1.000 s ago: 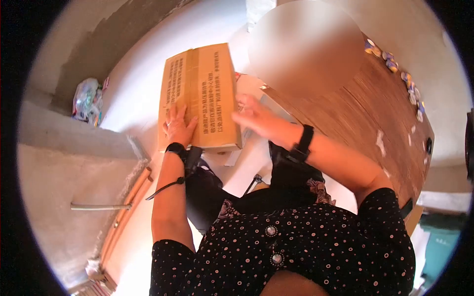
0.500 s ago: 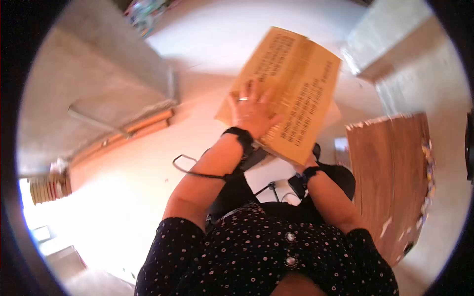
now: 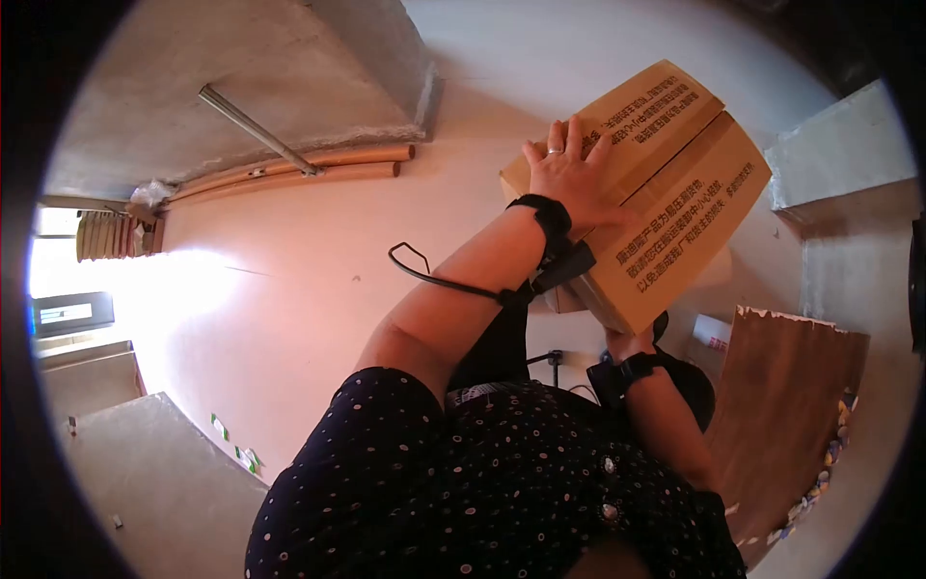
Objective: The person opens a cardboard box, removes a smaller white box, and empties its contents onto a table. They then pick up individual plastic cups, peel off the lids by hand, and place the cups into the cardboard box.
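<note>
A brown cardboard box [image 3: 675, 232] with rows of printed dark characters is tilted in front of me. A dark seam runs along its upper face. My left hand [image 3: 576, 183], with a ring on one finger and a black band at the wrist, lies on this face with its fingers spread. At the box's near lower corner, my right hand [image 3: 629, 344] holds it from below; its fingers are mostly hidden behind the cardboard. A black strap loop [image 3: 410, 265] hangs out beside my left forearm.
Concrete-like slabs [image 3: 318, 68] stand at the upper left, beside orange-brown pipes [image 3: 357, 162]. A reddish-brown wooden board [image 3: 786, 405] is at the right, near a pale block [image 3: 849, 150]. Bright light enters at the far left. A grey surface [image 3: 174, 482] fills the lower left.
The view has shifted, and the box with both hands now appears farther right. My left hand remains spread on the box. The seam on its face now shows as a dark line.
</note>
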`<state>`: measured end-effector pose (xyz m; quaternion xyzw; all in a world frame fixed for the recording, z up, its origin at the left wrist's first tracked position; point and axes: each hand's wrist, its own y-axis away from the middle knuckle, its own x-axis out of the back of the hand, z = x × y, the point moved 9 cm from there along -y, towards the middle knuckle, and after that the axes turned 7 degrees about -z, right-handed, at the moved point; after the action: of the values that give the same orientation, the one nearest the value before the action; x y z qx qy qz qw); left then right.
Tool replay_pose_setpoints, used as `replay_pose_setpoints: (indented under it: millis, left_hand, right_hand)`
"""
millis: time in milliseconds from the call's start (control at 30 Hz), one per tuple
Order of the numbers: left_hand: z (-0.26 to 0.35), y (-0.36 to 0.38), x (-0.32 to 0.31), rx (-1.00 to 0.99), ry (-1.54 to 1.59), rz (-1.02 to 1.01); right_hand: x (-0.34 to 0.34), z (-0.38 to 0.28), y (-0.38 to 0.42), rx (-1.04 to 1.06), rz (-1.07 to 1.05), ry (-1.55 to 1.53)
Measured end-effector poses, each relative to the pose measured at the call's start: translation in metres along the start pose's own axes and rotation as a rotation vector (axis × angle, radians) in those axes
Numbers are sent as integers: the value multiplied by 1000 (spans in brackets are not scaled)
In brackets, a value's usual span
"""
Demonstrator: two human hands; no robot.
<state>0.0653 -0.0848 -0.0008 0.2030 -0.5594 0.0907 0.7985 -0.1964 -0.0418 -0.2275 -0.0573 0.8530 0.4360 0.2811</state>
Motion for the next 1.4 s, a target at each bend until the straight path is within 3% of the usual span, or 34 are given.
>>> replay_pose_setpoints:
  millis: [300,533,733,900,1200,1267,1400]
  left_hand:
    - [-18,-18,1,-24,-3,-100]
    - [-6,12,9,-105,-58,72]
    - [-24,-13,9,-99,92,13]
    - [-32,-31,9,-30,103,-197]
    - [-25,-15,19,-67,104,-161]
    - [-27,-21,19,-55,166,-134]
    - [-36,-30,11,86,95,172]
  right_hand:
    - [-51,23,-1,-225,-400,-95]
    - [-59,34,-14,-175,-351,78]
    - [-60,16,-15,-125,-331,156]
    - [-63,-7,-19,-76,-330,212]
    - [-69,1,-37,-84,-334,165]
    - [-69,5,-41,-82,-344,130]
    - [-64,9,-42,-51,-345,48]
